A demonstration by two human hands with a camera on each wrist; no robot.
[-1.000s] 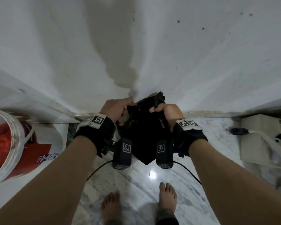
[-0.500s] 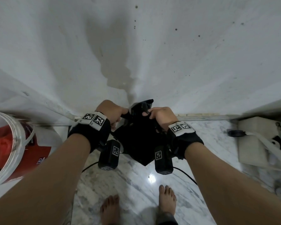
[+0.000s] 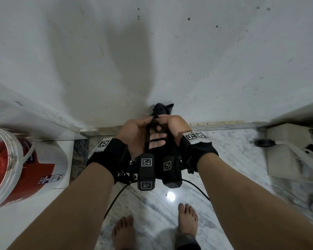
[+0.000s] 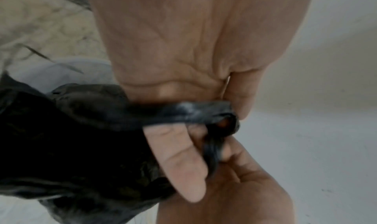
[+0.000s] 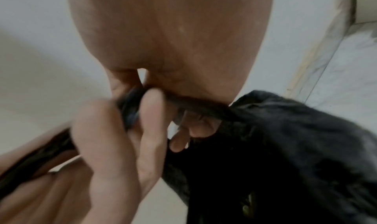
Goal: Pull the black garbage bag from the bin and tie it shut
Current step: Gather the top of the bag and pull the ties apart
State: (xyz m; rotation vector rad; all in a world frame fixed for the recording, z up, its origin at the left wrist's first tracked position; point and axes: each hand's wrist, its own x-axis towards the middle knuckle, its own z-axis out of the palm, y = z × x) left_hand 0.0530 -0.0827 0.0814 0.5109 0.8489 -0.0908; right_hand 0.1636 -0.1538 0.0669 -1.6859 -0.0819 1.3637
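Note:
I hold the black garbage bag [image 3: 158, 156] in the air in front of a white wall, its body hanging under my wrists. Its twisted top ends [image 3: 163, 108] stick up above my fingers. My left hand [image 3: 148, 121] is palm up, with thin black strands of the bag running across the palm. My right hand [image 3: 163, 119] meets it from the right and pinches the same strands. In the left wrist view a twisted strand [image 4: 183, 113] loops round my left fingertips. In the right wrist view the bag [image 5: 295, 147] hangs right, its strand gripped under my right fingers [image 5: 155, 101].
A white and red bucket [image 3: 34, 159] with red stuff inside stands at the left on a white ledge. A beige box [image 3: 285, 150] with a white strap sits at the right on the marble floor [image 3: 152, 204]. My bare feet [image 3: 186, 219] are below.
My hands have closed together over the bag's top. The left hand turned palm up and strands of the bag now cross it. The bag's ends poke up higher.

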